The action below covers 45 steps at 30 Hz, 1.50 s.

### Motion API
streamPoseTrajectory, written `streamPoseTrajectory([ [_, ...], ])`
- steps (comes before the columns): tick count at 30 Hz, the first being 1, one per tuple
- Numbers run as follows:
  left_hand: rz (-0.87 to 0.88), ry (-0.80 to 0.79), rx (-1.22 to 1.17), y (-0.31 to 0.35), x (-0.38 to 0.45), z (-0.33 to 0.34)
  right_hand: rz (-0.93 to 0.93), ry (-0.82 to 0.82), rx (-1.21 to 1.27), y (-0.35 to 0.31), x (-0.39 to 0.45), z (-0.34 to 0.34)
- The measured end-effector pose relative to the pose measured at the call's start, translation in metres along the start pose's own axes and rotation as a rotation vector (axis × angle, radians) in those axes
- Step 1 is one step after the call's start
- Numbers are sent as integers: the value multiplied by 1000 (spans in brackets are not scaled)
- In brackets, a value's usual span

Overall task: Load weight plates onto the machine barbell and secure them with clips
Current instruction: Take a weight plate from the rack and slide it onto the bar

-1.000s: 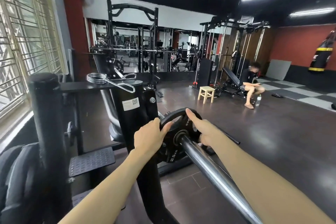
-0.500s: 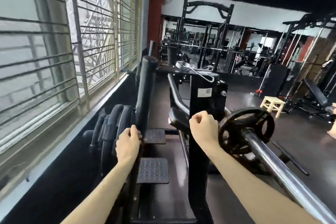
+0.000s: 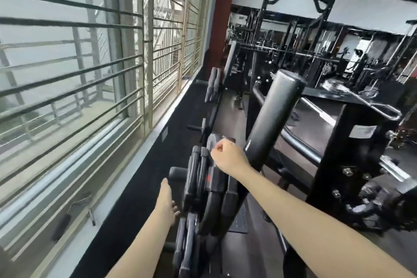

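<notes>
Both hands at the plate storage rack by the window (image 3: 90,56). Right hand (image 3: 225,156) has its fingers curled at the top rim of the stored weight plates (image 3: 203,178) — looks like a grip on the edge of the innermost plate, but the frame is blurred and the fingertips are hidden, so the hold is not certain. Left hand (image 3: 167,201) is lower, just beside the outer face of the stack, fingers fairly straight and pointing down; it holds nothing that shows, and whether it touches a plate I cannot tell.

Plates hang upright in a row on a horizontal peg (image 3: 177,172) of the rack, more plates below (image 3: 185,248) and further back (image 3: 213,84). A padded roller post (image 3: 273,119) stands just right of the right hand. A spring clip (image 3: 361,97) lies on the machine's flat top (image 3: 316,95), well apart from the hands. The barbell itself is not clearly in view.

Handling, as judgement: plates are rigid, dense, heavy for their size; coating probably rubbery, so decent friction. Best hold is two-handed — opposite rim edges or grip slots if present. Slide straight off the peg, keep it level so the bore does not bind. Dropped edge-on, it threatens feet and floor.
</notes>
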<state>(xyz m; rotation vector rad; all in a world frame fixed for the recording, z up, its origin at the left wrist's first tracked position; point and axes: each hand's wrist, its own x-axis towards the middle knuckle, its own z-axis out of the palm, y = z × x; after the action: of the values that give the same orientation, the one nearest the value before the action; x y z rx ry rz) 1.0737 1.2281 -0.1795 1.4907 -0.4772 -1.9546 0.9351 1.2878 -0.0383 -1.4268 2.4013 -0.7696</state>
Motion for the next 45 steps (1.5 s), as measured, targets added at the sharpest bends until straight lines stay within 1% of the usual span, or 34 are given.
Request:
streamPoseTrajectory([
  [4, -138, -117, 7, 10, 18, 9, -27, 28, -136, -25, 41, 32],
  [5, -175, -144, 7, 12, 21, 11, -35, 9, -190, -29, 52, 39],
  [7, -256, -183, -22, 17, 34, 14, -38, -82, -318, -35, 68, 56],
  [9, -335, -220, -64, 19, 52, 14, -3, -169, -442, -37, 79, 71],
  [11, -396, -265, -91, 17, 72, 10, 45, -196, -499, -34, 86, 84],
  [13, -435, -298, -92, 14, 86, 7, 92, -191, -515, -32, 91, 96],
  [17, -404, -271, -34, 16, 93, 0, 146, -132, -485, -29, 100, 110],
  [22, -313, -231, 16, 25, 88, -6, 194, -73, -418, -37, 101, 118],
  [25, -196, -299, 108, 34, 94, -13, 137, -55, -342, -48, 91, 127],
  [26, -140, -293, 149, 36, 98, -16, 116, -54, -313, -53, 88, 130],
  [27, -92, -268, 165, 38, 106, -21, 104, -57, -272, -58, 85, 132],
  [30, 108, -3, 183, 48, 121, -44, 77, -88, -16, -68, 78, 138],
  [32, 210, 121, 148, 62, 120, -59, 45, -106, 162, -72, 73, 139],
  [35, 323, 156, 3, 91, 83, -63, -3, -111, 285, -76, 66, 120],
  [38, 444, 165, -44, 112, 55, -56, -18, -70, 404, -77, 57, 81],
  [40, 526, 120, -28, 120, 28, -41, -16, -8, 505, -70, 48, 55],
  [42, 586, 24, -14, 125, -4, -23, 1, 110, 605, -58, 35, 28],
  [45, 691, -92, 95, 119, -46, 11, 49, 356, 758, -32, 1, -20],
])
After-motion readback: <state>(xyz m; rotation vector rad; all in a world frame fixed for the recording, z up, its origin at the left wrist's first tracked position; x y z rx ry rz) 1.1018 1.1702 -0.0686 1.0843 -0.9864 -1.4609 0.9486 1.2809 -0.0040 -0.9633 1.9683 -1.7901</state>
